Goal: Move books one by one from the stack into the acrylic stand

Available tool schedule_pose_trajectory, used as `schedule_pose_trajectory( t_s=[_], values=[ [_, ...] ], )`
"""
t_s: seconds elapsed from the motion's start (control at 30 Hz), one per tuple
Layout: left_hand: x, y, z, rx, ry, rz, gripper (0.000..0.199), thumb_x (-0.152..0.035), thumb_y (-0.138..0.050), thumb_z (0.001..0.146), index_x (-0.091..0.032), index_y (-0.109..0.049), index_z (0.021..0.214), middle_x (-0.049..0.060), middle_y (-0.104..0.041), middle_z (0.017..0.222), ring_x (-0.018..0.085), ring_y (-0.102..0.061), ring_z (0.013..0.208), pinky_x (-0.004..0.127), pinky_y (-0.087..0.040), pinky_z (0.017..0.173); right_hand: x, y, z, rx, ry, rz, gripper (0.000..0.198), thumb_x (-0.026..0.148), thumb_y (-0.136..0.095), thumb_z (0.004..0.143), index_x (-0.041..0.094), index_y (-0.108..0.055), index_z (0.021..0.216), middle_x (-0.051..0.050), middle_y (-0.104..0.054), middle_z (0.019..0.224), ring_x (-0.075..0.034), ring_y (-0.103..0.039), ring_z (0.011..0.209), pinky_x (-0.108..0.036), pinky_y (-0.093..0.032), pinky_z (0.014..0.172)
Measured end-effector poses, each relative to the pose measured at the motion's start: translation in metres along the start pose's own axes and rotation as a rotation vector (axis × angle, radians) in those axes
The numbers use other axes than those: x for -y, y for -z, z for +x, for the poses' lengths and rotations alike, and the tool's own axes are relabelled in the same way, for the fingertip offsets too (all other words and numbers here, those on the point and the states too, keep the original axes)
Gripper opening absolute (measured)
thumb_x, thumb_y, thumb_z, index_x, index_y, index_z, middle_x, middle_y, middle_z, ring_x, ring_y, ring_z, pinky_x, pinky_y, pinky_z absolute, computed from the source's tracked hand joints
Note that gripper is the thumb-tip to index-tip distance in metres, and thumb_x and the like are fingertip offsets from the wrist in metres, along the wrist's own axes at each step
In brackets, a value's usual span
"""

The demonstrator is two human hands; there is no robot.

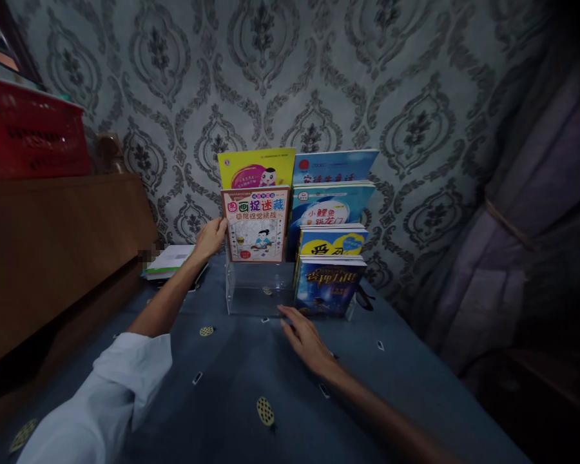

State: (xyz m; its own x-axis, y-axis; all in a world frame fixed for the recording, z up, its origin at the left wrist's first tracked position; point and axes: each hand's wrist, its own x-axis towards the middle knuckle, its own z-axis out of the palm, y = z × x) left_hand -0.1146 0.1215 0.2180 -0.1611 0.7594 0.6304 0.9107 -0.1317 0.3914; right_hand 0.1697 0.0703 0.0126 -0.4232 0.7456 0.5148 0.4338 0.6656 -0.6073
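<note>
A clear acrylic book stand (251, 296) stands on the table against the wall, with books in stepped rows. My left hand (211, 238) is closed at the left edge of a picture book (257, 225) with a pinkish-brown border, its fingers bent against that edge. Behind this book rises a yellow book (256, 161). In front of the stand, my right hand (305, 338) is low over the table, fingers stretched out and holding nothing. Beside it, in the right column, a dark blue book (329, 290) fills the front tier. Behind come a yellow-and-blue book (332, 242), a teal book (336, 205) and a blue book (337, 165).
A stack of books or papers (171, 261) lies left of the stand. Farther left, a red basket (31, 129) sits on a brown wooden cabinet (67, 251). A dark patterned cloth (222, 399) covers the table. A tied curtain (507, 245) hangs at the right.
</note>
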Motion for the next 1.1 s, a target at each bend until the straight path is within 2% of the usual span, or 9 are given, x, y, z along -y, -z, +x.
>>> schedule_pose_trajectory(
  t_s=[0.47, 0.63, 0.73, 0.83, 0.93, 1.03, 1.1],
  values=[
    [-0.002, 0.006, -0.004, 0.014, -0.017, -0.016, 0.037, -0.037, -0.035, 0.099, -0.018, -0.063, 0.086, 0.007, -0.070, 0.086, 0.022, -0.062, 0.082, 0.031, -0.045, 0.077, -0.002, 0.002, -0.005, 0.075, -0.039, 0.019, 0.045, 0.040, -0.042, 0.100, 0.022, -0.059, 0.137, -0.011, -0.063, 0.139, -0.027, -0.056, 0.132, -0.050, -0.046, 0.112],
    [0.005, 0.001, -0.009, -0.037, -0.046, -0.090, 0.032, -0.038, -0.038, 0.099, -0.017, -0.062, 0.095, 0.007, -0.070, 0.091, 0.021, -0.063, 0.085, 0.031, -0.047, 0.079, 0.000, 0.000, -0.009, 0.095, -0.047, 0.013, 0.047, 0.041, -0.041, 0.099, 0.019, -0.059, 0.136, -0.013, -0.063, 0.139, -0.028, -0.056, 0.132, -0.050, -0.045, 0.112],
    [0.024, -0.008, -0.029, -0.075, -0.058, -0.064, 0.031, -0.036, -0.035, 0.102, -0.018, -0.060, 0.102, 0.006, -0.070, 0.096, 0.019, -0.064, 0.088, 0.030, -0.048, 0.081, -0.004, -0.006, -0.019, 0.108, -0.057, 0.019, 0.046, 0.042, -0.042, 0.100, 0.021, -0.060, 0.136, -0.012, -0.064, 0.138, -0.028, -0.057, 0.132, -0.050, -0.046, 0.111],
    [0.056, -0.018, -0.061, -0.013, 0.006, 0.147, 0.032, -0.033, -0.031, 0.104, -0.018, -0.059, 0.108, 0.007, -0.069, 0.103, 0.020, -0.064, 0.096, 0.031, -0.048, 0.088, -0.011, -0.013, -0.034, 0.119, -0.079, 0.022, 0.043, 0.041, -0.043, 0.099, 0.023, -0.062, 0.133, -0.011, -0.065, 0.137, -0.029, -0.058, 0.130, -0.051, -0.048, 0.109],
    [0.093, -0.023, -0.091, 0.038, 0.095, 0.264, 0.028, -0.032, -0.042, 0.100, -0.015, -0.060, 0.113, 0.015, -0.067, 0.116, 0.027, -0.060, 0.114, 0.040, -0.045, 0.100, -0.016, -0.017, -0.043, 0.125, -0.086, 0.040, 0.043, 0.042, -0.043, 0.099, 0.022, -0.063, 0.131, -0.011, -0.066, 0.136, -0.029, -0.058, 0.130, -0.053, -0.048, 0.109],
    [0.130, -0.020, -0.102, 0.108, 0.189, 0.390, 0.047, -0.039, -0.049, 0.096, -0.010, -0.053, 0.133, 0.025, -0.053, 0.142, 0.038, -0.044, 0.138, 0.053, -0.036, 0.111, -0.014, -0.016, -0.045, 0.123, -0.097, 0.065, 0.044, 0.044, -0.043, 0.099, 0.021, -0.065, 0.129, -0.012, -0.067, 0.134, -0.030, -0.059, 0.129, -0.054, -0.048, 0.109],
    [0.152, -0.017, -0.099, 0.231, 0.246, 0.547, 0.064, -0.048, -0.048, 0.096, -0.010, -0.041, 0.147, 0.025, -0.038, 0.156, 0.041, -0.028, 0.148, 0.060, -0.029, 0.115, -0.013, -0.014, -0.044, 0.120, -0.108, 0.075, 0.044, 0.044, -0.043, 0.099, 0.021, -0.066, 0.128, -0.012, -0.067, 0.133, -0.030, -0.060, 0.128, -0.053, -0.049, 0.109]
  ],
)
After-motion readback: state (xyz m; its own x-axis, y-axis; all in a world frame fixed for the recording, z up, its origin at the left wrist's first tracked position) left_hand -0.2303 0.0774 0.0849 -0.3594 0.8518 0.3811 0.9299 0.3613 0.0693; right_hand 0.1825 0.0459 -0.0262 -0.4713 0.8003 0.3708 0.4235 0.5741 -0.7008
